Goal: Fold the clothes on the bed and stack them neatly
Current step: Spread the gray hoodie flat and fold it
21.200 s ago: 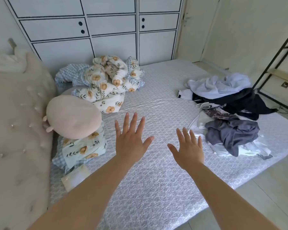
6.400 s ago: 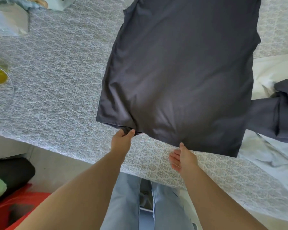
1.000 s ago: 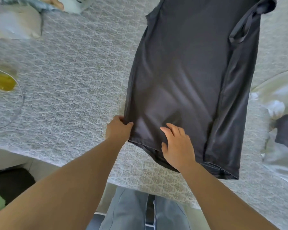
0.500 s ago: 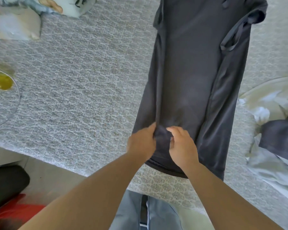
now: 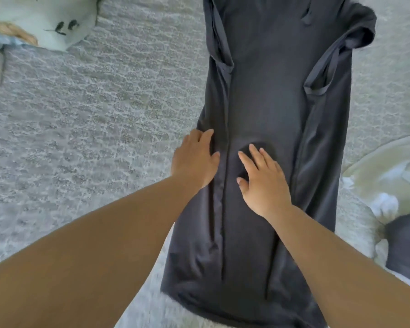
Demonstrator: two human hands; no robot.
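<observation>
Shirt: dark shirt [image 5: 270,102] lies flat on the bed [image 5: 92,114], both long sides folded in toward the middle, forming a narrow strip.
Left hand: left hand [image 5: 194,159] rests palm down on the shirt's left folded edge, fingers straight and close together.
Right hand: right hand [image 5: 262,181] presses flat on the shirt's middle, fingers slightly spread.
Pile: pale and dark clothes [image 5: 388,185] lie at the right, just beside the shirt.
Bedding: floral bedding [image 5: 40,22] at top left, well apart.
</observation>
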